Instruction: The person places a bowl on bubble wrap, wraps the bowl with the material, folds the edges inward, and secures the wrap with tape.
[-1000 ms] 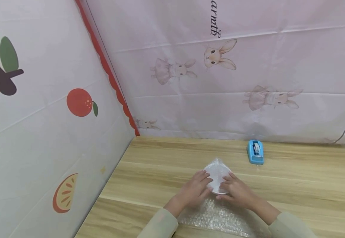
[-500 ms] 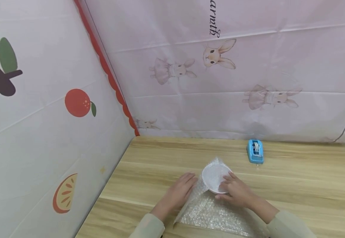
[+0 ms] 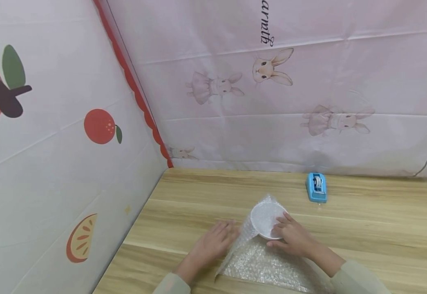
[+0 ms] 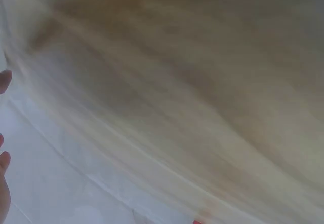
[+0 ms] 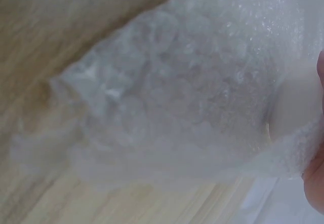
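Observation:
A round white dish [image 3: 263, 217] lies on the table with bubble wrap [image 3: 272, 261] folded partly over it; whether it is a plate or a shallow bowl cannot be told. My right hand [image 3: 295, 237] holds the dish at its right side, bent fingers on the wrapped top and thumb near the front edge. In the right wrist view, the bubble wrap [image 5: 177, 82] spreads from the fingers at the right border. My left hand [image 3: 213, 241] is left of the wrap, slightly blurred, fingers extended and holding nothing. Only its fingertips show at the left wrist view's edge.
A blue tape dispenser [image 3: 316, 188] stands near the back of the wooden table [image 3: 184, 204], right of the dish. A pink rabbit-print cloth [image 3: 213, 122] hangs behind, and a white fruit-print cloth [image 3: 51, 171] hangs along the left.
My left hand has let go of the dish's left side and moved left and toward me. A bubble wrap flap now shows there. My right hand has stayed on the dish.

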A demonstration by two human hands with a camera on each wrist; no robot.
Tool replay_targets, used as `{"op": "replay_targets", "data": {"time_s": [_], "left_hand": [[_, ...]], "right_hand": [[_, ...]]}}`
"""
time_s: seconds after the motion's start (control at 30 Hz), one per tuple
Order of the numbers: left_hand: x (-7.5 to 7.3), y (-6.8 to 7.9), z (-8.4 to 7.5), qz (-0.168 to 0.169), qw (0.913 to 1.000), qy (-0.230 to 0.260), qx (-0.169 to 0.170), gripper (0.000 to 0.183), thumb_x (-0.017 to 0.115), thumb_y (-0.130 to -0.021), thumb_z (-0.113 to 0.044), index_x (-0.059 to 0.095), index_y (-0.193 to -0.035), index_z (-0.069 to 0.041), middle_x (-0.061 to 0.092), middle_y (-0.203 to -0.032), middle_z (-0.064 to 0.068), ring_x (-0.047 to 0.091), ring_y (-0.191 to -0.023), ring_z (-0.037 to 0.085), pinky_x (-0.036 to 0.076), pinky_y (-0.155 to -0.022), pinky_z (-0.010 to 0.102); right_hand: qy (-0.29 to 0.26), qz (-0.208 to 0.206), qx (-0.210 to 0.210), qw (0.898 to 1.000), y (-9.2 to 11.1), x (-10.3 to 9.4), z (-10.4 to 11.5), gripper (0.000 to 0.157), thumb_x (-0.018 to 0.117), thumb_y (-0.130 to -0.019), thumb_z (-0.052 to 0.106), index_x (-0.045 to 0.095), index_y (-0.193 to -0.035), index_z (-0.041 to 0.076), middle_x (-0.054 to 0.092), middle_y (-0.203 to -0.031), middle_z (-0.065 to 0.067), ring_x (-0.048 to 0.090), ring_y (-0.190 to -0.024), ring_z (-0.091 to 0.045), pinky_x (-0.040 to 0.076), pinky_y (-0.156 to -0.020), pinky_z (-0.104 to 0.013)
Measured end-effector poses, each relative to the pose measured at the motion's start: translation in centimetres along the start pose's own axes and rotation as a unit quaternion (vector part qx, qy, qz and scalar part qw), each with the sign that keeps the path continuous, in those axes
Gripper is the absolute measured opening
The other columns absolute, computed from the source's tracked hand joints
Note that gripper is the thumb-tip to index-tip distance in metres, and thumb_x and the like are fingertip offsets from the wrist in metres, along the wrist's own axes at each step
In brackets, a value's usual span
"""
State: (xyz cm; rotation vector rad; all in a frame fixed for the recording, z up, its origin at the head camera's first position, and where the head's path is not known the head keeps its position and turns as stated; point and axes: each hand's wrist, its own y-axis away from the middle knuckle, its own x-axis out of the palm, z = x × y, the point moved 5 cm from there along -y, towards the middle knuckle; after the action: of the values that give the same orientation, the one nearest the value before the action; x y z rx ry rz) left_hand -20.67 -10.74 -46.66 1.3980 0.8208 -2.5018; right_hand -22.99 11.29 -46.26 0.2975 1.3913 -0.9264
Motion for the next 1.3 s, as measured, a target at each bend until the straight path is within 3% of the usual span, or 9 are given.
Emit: {"op": "replay_targets", "data": {"time_s": [0.13, 0.27, 0.47, 0.57, 0.73, 0.9, 1.1, 1.3], "left_hand": [[-0.4, 0.6, -0.8, -0.005, 0.9993, -0.020, 0.030, 0.053, 0.051, -0.079, -0.005, 0.046, -0.131, -0.008, 0.052, -0.133, 0.012, 0.052, -0.122, 0.022, 0.042, -0.103, 0.036], [-0.6, 0.7, -1.2, -0.023, 0.9984, -0.037, 0.037, 0.047, 0.032, -0.085, -0.003, 0.050, -0.129, -0.008, 0.055, -0.132, 0.010, 0.054, -0.120, 0.020, 0.044, -0.102, 0.034], [-0.4, 0.7, -1.3, -0.021, 0.9990, -0.026, 0.031, 0.048, 0.057, -0.080, -0.020, 0.052, -0.127, -0.012, 0.057, -0.129, 0.008, 0.055, -0.118, 0.018, 0.044, -0.102, 0.033], [-0.3, 0.7, -1.3, -0.017, 0.9992, -0.021, 0.031, 0.053, 0.063, -0.079, -0.032, 0.052, -0.127, -0.014, 0.057, -0.129, 0.007, 0.056, -0.118, 0.019, 0.044, -0.101, 0.033], [-0.1, 0.7, -1.3, -0.019, 0.9992, -0.020, 0.030, 0.050, 0.063, -0.079, -0.039, 0.056, -0.124, -0.018, 0.059, -0.126, 0.006, 0.057, -0.116, 0.019, 0.045, -0.100, 0.033], [-0.1, 0.6, -1.1, -0.045, 0.9986, -0.013, 0.026, 0.043, 0.065, -0.078, -0.036, 0.062, -0.117, -0.019, 0.063, -0.121, 0.006, 0.060, -0.110, 0.018, 0.047, -0.097, 0.033], [0.0, 0.5, -1.2, -0.045, 0.9987, -0.014, 0.020, 0.037, 0.066, -0.078, -0.035, 0.065, -0.113, -0.022, 0.064, -0.118, 0.003, 0.061, -0.107, 0.015, 0.048, -0.094, 0.031], [0.1, 0.3, -1.1, -0.041, 0.9985, 0.035, -0.007, 0.036, 0.068, -0.077, -0.032, 0.066, -0.110, -0.020, 0.064, -0.119, 0.005, 0.060, -0.109, 0.016, 0.048, -0.096, 0.031]], "right_hand": [[0.002, 0.001, -0.001, 1.000, 0.1, 0.0, 0.0, 0.037, 0.063, -0.082, 0.042, 0.070, -0.084, 0.006, 0.071, -0.089, -0.007, 0.059, -0.105, -0.040, 0.032, -0.099, -0.058], [0.003, 0.002, -0.002, 1.000, 0.1, 0.1, 0.0, 0.036, 0.063, -0.082, 0.042, 0.070, -0.084, 0.006, 0.071, -0.090, -0.007, 0.059, -0.105, -0.039, 0.031, -0.100, -0.058], [0.009, 0.004, -0.005, 1.000, 0.0, 0.3, -0.1, 0.037, 0.062, -0.082, 0.043, 0.070, -0.085, 0.007, 0.071, -0.090, -0.007, 0.059, -0.105, -0.039, 0.031, -0.099, -0.058], [0.015, 0.001, -0.009, 1.000, 0.0, 0.3, -0.1, 0.037, 0.062, -0.082, 0.043, 0.070, -0.084, 0.007, 0.071, -0.089, -0.007, 0.060, -0.104, -0.039, 0.032, -0.099, -0.058], [0.016, 0.005, -0.015, 1.000, 0.0, 0.4, 0.0, 0.034, 0.061, -0.083, 0.043, 0.070, -0.080, 0.010, 0.071, -0.089, -0.007, 0.060, -0.103, -0.038, 0.032, -0.098, -0.058], [0.019, 0.011, -0.015, 1.000, 0.0, 0.5, 0.0, 0.033, 0.060, -0.083, 0.043, 0.070, -0.080, 0.011, 0.071, -0.089, -0.006, 0.060, -0.104, -0.038, 0.031, -0.099, -0.058], [0.034, -0.010, -0.028, 0.999, 0.1, 0.5, 0.1, 0.036, 0.059, -0.084, 0.046, 0.070, -0.079, 0.012, 0.071, -0.087, -0.005, 0.061, -0.102, -0.038, 0.033, -0.097, -0.058], [0.033, -0.005, -0.017, 0.999, 0.1, 0.4, 0.2, 0.037, 0.060, -0.083, 0.045, 0.070, -0.082, 0.009, 0.071, -0.089, -0.006, 0.060, -0.103, -0.038, 0.033, -0.099, -0.058]]}}
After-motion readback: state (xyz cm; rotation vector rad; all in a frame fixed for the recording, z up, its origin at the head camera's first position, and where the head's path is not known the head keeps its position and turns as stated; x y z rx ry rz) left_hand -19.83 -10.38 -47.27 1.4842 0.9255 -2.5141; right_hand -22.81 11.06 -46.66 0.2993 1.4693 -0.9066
